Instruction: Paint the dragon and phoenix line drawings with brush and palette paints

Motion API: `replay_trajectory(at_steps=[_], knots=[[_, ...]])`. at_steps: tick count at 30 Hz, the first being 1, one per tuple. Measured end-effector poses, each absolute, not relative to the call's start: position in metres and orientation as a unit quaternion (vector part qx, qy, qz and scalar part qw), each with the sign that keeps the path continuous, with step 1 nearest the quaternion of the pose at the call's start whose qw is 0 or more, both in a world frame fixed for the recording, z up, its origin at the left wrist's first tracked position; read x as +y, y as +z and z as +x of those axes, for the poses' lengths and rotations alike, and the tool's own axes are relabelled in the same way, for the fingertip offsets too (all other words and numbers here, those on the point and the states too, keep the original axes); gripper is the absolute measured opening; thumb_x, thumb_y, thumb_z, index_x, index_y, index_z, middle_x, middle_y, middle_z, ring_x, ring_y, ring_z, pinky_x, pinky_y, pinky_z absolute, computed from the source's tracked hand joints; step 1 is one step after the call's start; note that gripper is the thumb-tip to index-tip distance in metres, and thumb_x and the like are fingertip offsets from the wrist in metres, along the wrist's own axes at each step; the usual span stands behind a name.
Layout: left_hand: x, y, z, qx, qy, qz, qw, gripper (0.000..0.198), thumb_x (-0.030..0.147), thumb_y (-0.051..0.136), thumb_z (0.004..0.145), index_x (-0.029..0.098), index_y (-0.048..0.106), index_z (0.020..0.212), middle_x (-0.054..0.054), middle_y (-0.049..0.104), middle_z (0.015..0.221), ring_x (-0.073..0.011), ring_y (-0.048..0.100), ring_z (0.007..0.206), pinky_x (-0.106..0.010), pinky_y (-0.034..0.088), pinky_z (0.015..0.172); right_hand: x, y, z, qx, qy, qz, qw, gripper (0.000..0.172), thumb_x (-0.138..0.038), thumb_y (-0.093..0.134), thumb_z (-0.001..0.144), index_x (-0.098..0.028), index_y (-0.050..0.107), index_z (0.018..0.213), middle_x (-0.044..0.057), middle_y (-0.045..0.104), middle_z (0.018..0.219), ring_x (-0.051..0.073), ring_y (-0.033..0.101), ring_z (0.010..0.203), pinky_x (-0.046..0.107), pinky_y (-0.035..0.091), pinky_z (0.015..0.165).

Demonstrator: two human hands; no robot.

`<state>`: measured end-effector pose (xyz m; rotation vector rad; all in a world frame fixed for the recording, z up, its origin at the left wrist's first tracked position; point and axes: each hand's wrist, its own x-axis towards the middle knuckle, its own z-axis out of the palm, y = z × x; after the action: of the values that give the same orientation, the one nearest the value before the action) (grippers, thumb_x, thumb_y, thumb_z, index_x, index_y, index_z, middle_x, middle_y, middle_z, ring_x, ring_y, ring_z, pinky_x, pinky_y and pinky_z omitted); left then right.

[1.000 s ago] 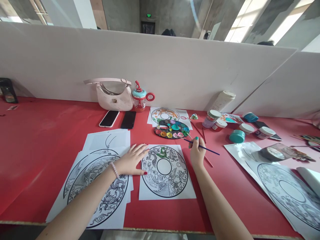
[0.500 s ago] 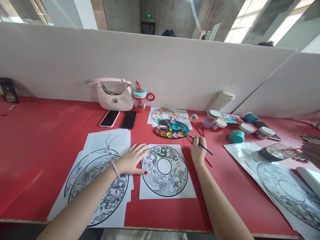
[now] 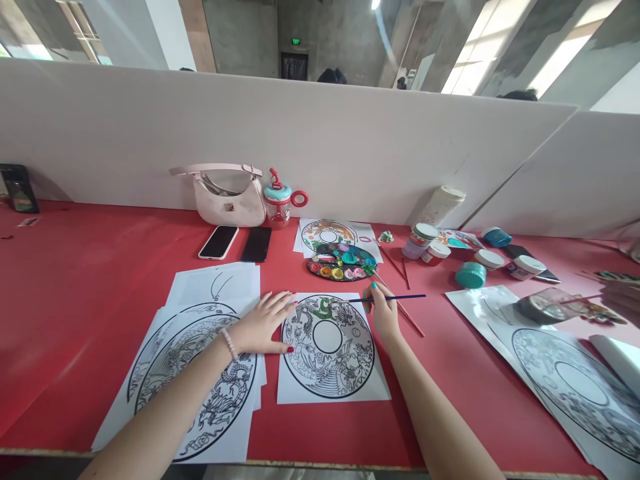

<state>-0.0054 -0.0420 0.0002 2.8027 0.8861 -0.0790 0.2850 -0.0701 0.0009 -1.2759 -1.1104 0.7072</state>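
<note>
From the head: gripping a blue paintbrush [image 3: 407,297] in the right hand [image 3: 383,312], tip at the patterned sheet [image 3: 329,353] on the counter [image 3: 320,437]. Resting the left hand [image 3: 265,328], fingers spread, across the sheet's left edge. Beyond the sheet, a palette [image 3: 344,261] and, farther right, paint jars [image 3: 419,243], labels unreadably small.

I'm in what looks like an art workshop, my red table [image 3: 320,437] bearing a paint palette [image 3: 343,264], paint jars [image 3: 471,275] and line drawings [image 3: 327,339], with an exit sign [image 3: 296,41] beyond the partition [image 3: 350,143].

A pale pink handbag [image 3: 215,208] stands beside a red-handled cup [image 3: 278,196].
</note>
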Motion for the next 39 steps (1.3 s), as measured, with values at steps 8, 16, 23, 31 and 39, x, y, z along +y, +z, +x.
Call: replay_trajectory(at_steps=[8,16,23,31,39], knots=[[-0.042,0.0,-0.005,0.301,-0.027,0.948,0.099,0.098,0.082,0.033,0.078,0.014,0.022,0.148,-0.015,0.014,0.154,-0.0357,0.013,0.141,-0.052,0.012,0.113,-0.07,-0.003,0.283,-0.519,0.33,-0.546,0.569,0.041,-0.052,0.047,0.084,-0.022,0.042,0.055,-0.005,0.036,0.044,0.011,0.034,0.043,0.027,0.026,0.046],[-0.042,-0.001,-0.006,0.3,-0.022,0.948,0.103,0.098,0.082,0.034,0.078,0.015,0.022,0.148,-0.015,0.014,0.155,-0.0363,0.014,0.141,-0.053,0.013,0.113,-0.068,-0.011,0.287,-0.52,0.312,-0.55,0.574,0.039,-0.049,0.043,0.087,-0.022,0.042,0.06,-0.006,0.038,0.045,0.01,0.034,0.043,0.026,0.027,0.048],[-0.042,0.0,-0.005,0.301,-0.025,0.947,0.108,0.098,0.081,0.034,0.078,0.014,0.022,0.148,-0.016,0.014,0.154,-0.0365,0.013,0.141,-0.053,0.013,0.113,-0.07,-0.007,0.285,-0.519,0.299,-0.558,0.574,0.04,-0.048,0.046,0.086,-0.021,0.04,0.057,-0.005,0.037,0.046,0.01,0.033,0.044,0.026,0.026,0.047],[-0.041,-0.004,-0.007,0.292,-0.002,0.952,0.094,0.096,0.081,0.037,0.078,0.017,0.02,0.149,-0.014,0.017,0.154,-0.0366,0.016,0.14,-0.052,0.014,0.112,-0.07,-0.007,0.286,-0.514,0.324,-0.548,0.575,0.04,-0.049,0.045,0.085,-0.022,0.04,0.056,-0.005,0.035,0.044,0.01,0.031,0.041,0.026,0.025,0.044],[-0.042,-0.001,-0.006,0.299,-0.021,0.948,0.106,0.098,0.082,0.035,0.077,0.014,0.023,0.148,-0.016,0.015,0.154,-0.0366,0.014,0.141,-0.053,0.013,0.112,-0.069,-0.008,0.287,-0.505,0.317,-0.549,0.586,0.041,-0.051,0.045,0.085,-0.022,0.041,0.057,-0.006,0.035,0.044,0.01,0.031,0.042,0.026,0.025,0.045]])
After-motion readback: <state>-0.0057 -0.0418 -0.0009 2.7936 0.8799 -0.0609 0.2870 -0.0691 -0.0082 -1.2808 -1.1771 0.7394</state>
